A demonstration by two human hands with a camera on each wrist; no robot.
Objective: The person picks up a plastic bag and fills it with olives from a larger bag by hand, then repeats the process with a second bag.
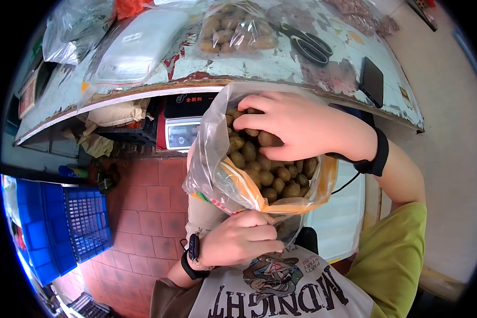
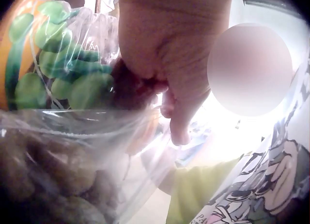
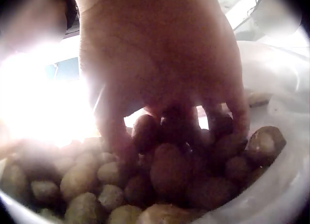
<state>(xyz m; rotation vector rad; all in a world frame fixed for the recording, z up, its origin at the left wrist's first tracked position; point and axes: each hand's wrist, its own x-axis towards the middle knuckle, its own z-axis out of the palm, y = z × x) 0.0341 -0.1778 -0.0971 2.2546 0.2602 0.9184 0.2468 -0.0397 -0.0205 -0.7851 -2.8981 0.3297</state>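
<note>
A large printed plastic bag [image 1: 206, 169] stands open in front of me, filled with brown, oval, nut-like pieces [image 1: 249, 151]. My right hand [image 1: 286, 124] reaches down into it. In the right wrist view its bent fingers [image 3: 237, 120] grip several of the pieces [image 3: 169, 168]. Just below the bag's near rim, my left hand [image 1: 244, 238] grips the gathered top of a clear plastic bag [image 1: 291, 225]. More brown pieces [image 2: 63, 166] show through that clear bag in the left wrist view, beside the green fruit print [image 2: 77, 79] of the large bag.
A scale [image 1: 183, 133] sits beyond the large bag. The worn table [image 1: 180, 69] carries a filled clear bag [image 1: 233, 32], scissors [image 1: 307, 45], a phone [image 1: 372, 82] and flat plastic bags [image 1: 135, 50]. Blue crates [image 1: 42, 228] stand at left; a white lid-like panel [image 1: 336, 212] lies at right.
</note>
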